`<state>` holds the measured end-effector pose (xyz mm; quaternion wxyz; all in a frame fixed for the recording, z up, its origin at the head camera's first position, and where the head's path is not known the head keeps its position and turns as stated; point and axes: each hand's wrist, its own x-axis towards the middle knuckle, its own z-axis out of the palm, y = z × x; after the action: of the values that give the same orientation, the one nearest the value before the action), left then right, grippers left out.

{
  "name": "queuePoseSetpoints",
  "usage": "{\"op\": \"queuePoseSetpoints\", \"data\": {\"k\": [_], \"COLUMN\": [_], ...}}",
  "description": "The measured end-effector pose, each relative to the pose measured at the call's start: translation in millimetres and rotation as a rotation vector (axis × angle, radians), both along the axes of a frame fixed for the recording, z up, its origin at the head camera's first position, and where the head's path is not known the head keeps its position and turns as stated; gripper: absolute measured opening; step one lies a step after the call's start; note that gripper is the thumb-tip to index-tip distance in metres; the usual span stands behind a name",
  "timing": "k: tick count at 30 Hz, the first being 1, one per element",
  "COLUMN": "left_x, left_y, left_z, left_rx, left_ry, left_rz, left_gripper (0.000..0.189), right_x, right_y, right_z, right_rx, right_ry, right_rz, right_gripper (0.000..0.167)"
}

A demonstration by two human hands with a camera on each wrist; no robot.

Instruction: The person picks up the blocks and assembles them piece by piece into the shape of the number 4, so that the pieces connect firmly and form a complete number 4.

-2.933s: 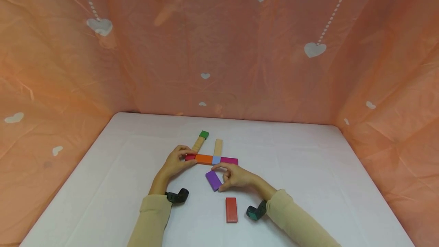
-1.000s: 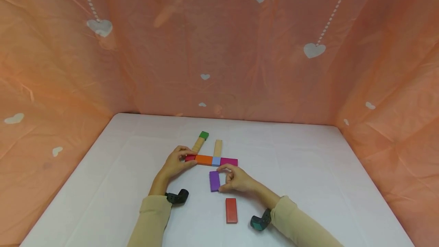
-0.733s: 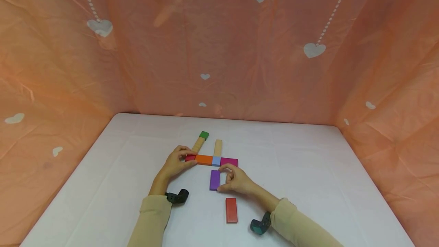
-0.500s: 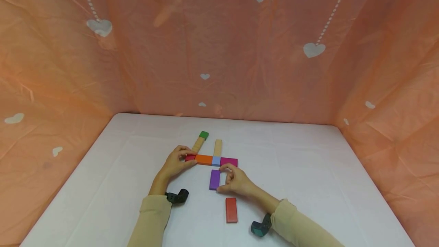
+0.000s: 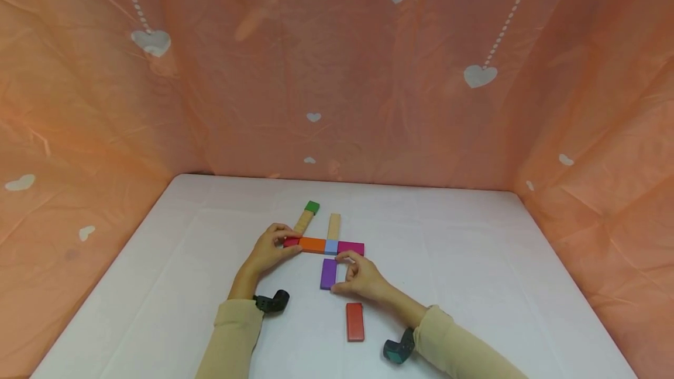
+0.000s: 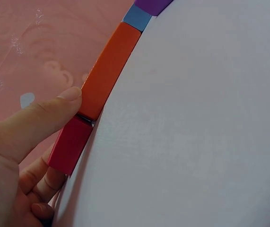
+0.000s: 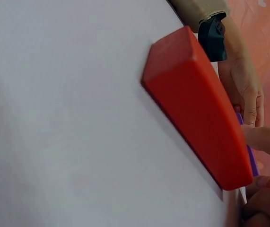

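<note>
On the white table, my left hand [image 5: 268,250] grips a small crimson block [image 6: 71,144] at the left end of a row, its thumb reaching the end of the orange block [image 6: 111,71]. A light blue block [image 5: 331,247] and a magenta block [image 5: 350,246] continue the row to the right. Just in front of the light blue one lies a purple block [image 5: 329,274], lengthwise away from me, with a narrow gap between. My right hand [image 5: 365,279] pinches it, index finger at the far right corner and thumb at the near one.
Behind the row, a plain wooden strip [image 5: 303,222] slants up to a green block [image 5: 312,207]; another plain wooden block [image 5: 334,226] stands off the light blue one. A red block [image 5: 355,322] lies nearer me, by the right forearm. Orange cloth [image 5: 337,75] surrounds the table.
The purple block has turned from slanting to nearly straight and shifted slightly away from me, toward the row, with my right hand on it. My left hand has stayed in place.
</note>
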<state>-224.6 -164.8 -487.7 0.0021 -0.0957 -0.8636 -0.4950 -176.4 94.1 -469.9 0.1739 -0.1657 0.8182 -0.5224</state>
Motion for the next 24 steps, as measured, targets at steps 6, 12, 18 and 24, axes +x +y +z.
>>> {"op": "queuePoseSetpoints", "data": {"k": [6, 12, 18, 24], "left_x": [-1.1, -2.1, -1.6, -1.5], "left_y": [-0.5, -0.5, 0.0, -0.6], "left_z": [-3.7, -2.8, -1.9, -2.1], "left_rx": [-0.011, 0.001, -0.002, -0.011], "left_ry": [0.021, 0.015, 0.006, 0.007], "left_rz": [-0.001, -0.002, -0.001, -0.001], "left_gripper": [0.032, 0.032, 0.032, 0.032], "right_x": [0.5, 1.1, 1.3, 0.0], "right_y": [-0.4, -1.6, -1.7, -1.7], "right_z": [-1.5, 0.5, 0.8, -1.3], "right_rx": [0.005, -0.007, -0.021, 0.002], "right_ry": [0.053, 0.058, 0.053, 0.063], "right_rz": [-0.002, -0.018, -0.021, -0.018], "right_gripper": [0.056, 0.058, 0.059, 0.055]}}
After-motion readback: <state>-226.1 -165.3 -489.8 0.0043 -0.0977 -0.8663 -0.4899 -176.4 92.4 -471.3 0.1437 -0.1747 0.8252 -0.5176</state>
